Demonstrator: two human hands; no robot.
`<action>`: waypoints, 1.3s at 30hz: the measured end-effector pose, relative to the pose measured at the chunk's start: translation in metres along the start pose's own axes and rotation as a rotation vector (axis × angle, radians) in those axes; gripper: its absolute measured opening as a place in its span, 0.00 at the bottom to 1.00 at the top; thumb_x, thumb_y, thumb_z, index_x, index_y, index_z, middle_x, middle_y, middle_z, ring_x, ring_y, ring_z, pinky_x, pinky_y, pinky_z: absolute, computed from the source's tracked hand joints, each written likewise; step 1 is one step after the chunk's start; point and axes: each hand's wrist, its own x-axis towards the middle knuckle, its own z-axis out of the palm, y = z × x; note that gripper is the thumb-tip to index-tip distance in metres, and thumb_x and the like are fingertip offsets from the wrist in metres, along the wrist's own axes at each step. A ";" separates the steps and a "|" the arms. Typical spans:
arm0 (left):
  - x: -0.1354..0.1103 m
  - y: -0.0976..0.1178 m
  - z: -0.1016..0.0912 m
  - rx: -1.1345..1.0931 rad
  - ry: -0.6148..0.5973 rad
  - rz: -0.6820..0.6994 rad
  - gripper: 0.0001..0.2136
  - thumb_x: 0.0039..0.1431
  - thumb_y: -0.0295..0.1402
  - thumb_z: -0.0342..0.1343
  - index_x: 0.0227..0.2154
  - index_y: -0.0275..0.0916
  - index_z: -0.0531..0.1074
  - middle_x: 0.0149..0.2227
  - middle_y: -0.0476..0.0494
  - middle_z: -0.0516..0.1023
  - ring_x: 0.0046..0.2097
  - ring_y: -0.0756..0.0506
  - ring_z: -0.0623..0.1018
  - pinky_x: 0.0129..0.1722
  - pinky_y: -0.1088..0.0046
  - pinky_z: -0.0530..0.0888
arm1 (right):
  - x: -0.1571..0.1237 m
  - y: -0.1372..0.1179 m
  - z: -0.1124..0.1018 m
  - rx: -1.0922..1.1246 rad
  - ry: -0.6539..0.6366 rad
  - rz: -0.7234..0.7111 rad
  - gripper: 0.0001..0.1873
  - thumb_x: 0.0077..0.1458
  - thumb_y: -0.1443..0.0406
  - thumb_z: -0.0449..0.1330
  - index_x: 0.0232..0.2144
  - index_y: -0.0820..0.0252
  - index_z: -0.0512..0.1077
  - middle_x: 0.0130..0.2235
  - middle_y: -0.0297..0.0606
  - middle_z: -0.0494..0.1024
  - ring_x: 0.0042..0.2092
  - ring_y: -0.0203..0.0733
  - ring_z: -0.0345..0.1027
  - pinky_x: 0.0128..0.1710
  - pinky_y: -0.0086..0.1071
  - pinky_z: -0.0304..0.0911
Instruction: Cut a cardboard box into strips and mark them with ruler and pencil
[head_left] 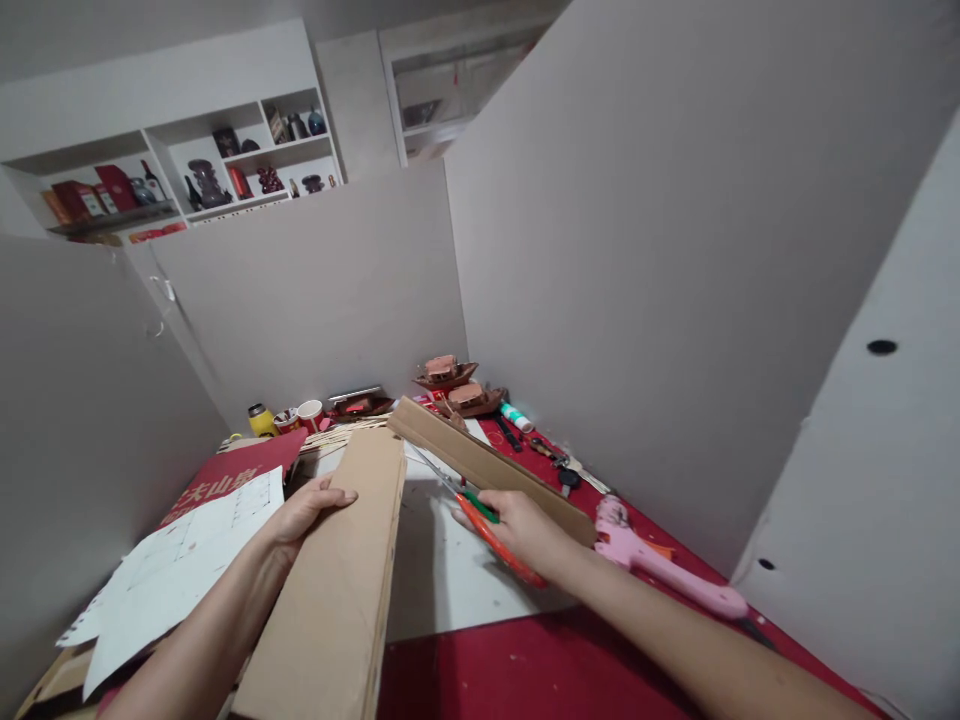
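Observation:
My left hand (311, 510) grips a long folded piece of cardboard (341, 570) by its left edge, thumb lying on top. In my right hand (517, 530) is a pair of scissors (491, 535) with red and green handles. The blades point up and left, near the upper right edge of the cardboard; whether they touch it I cannot tell. Behind the scissors lies a second long cardboard strip (487, 455), slanting down to the right. A white sheet (465, 590) lies under both on the red tabletop (517, 670).
At right rests a pink glue gun (667, 570). Model boats (469, 398), a yellow bottle (261, 420), paper cups (310, 413) and thin wooden sticks (337, 437) stand or lie toward the back. Drawn paper sheets (187, 560) lie at left. Grey panels (315, 300) enclose the table.

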 end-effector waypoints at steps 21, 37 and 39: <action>0.007 -0.047 0.013 0.057 0.284 0.044 0.28 0.47 0.34 0.63 0.53 0.35 0.66 0.43 0.32 0.80 0.37 0.37 0.82 0.32 0.64 0.77 | 0.018 0.001 -0.032 0.216 0.224 0.044 0.32 0.48 0.38 0.52 0.24 0.62 0.72 0.23 0.36 0.72 0.28 0.40 0.63 0.25 0.28 0.54; 0.026 0.015 0.040 0.160 0.214 0.372 0.19 0.39 0.44 0.69 0.26 0.32 0.74 0.24 0.44 0.76 0.23 0.49 0.74 0.19 0.76 0.72 | -0.010 0.011 -0.003 -0.351 -0.091 -0.369 0.18 0.59 0.50 0.51 0.29 0.56 0.70 0.28 0.41 0.79 0.31 0.48 0.74 0.27 0.32 0.54; 0.024 0.014 0.037 0.122 0.281 0.409 0.18 0.40 0.42 0.68 0.26 0.32 0.73 0.23 0.45 0.75 0.21 0.50 0.73 0.16 0.77 0.70 | -0.011 0.013 -0.003 -0.346 -0.106 -0.401 0.17 0.59 0.51 0.52 0.30 0.55 0.69 0.27 0.39 0.79 0.30 0.47 0.74 0.27 0.31 0.55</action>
